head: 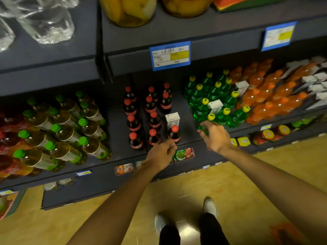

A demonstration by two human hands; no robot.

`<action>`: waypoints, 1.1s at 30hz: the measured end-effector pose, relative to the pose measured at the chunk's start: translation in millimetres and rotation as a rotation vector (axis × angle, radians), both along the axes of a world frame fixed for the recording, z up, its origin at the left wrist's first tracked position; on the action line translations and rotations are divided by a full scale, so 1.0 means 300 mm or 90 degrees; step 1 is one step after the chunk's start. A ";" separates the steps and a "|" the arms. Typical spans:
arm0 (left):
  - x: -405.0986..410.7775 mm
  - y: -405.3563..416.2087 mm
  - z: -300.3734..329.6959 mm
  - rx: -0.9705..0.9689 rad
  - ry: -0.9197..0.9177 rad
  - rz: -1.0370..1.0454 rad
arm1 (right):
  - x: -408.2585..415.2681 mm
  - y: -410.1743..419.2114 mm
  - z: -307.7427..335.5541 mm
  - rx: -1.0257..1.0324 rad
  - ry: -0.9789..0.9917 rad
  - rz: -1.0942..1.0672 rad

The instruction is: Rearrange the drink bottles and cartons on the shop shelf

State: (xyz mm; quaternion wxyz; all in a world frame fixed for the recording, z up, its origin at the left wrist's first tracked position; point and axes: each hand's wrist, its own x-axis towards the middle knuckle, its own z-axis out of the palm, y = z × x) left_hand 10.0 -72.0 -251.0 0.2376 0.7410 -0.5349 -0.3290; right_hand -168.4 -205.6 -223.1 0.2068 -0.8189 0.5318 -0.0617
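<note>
Red-capped cola bottles (152, 119) stand in rows at mid shelf (118, 131). A white carton (172, 119) stands among them, behind the front right cola bottle (174, 133). My left hand (161, 152) reaches to that bottle's base, fingers curled round it. To the right are green bottles with yellow caps (215, 91), with two more white cartons (215, 105) (242, 86) among them. My right hand (215, 137) hovers over the front green bottle (203, 129), fingers spread and loosely curved; I cannot tell if it touches.
Green-capped tea bottles (67, 131) fill the left of the shelf. At the right stand orange bottles (265, 96) and a stack of white cartons (315, 87). A shelf with jars (129, 9) overhangs above. Lower shelves hold small packs (184, 154). My feet stand on the wooden floor (123, 209).
</note>
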 end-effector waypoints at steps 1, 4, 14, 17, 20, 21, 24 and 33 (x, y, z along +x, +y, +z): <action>-0.014 -0.014 -0.001 0.000 -0.007 0.005 | -0.020 -0.016 -0.001 0.000 -0.001 0.001; -0.060 -0.057 -0.010 0.002 -0.020 0.036 | -0.066 -0.076 -0.012 0.013 -0.002 0.015; -0.266 -0.216 -0.006 -0.047 -0.008 0.240 | -0.092 -0.289 -0.053 0.000 -0.102 0.136; -0.278 -0.252 -0.008 -0.072 0.001 0.299 | -0.050 -0.337 -0.072 -0.024 -0.102 0.195; -0.275 -0.252 -0.030 -0.086 0.018 0.351 | 0.002 -0.363 -0.096 -0.056 -0.038 0.251; -0.274 -0.246 -0.036 -0.089 0.023 0.366 | 0.019 -0.368 -0.103 -0.065 -0.017 0.268; -0.263 -0.218 -0.042 -0.096 0.031 0.401 | 0.068 -0.384 -0.127 -0.072 0.007 0.314; -0.167 -0.160 -0.047 -0.135 0.023 0.462 | 0.275 -0.397 -0.210 -0.093 0.120 0.403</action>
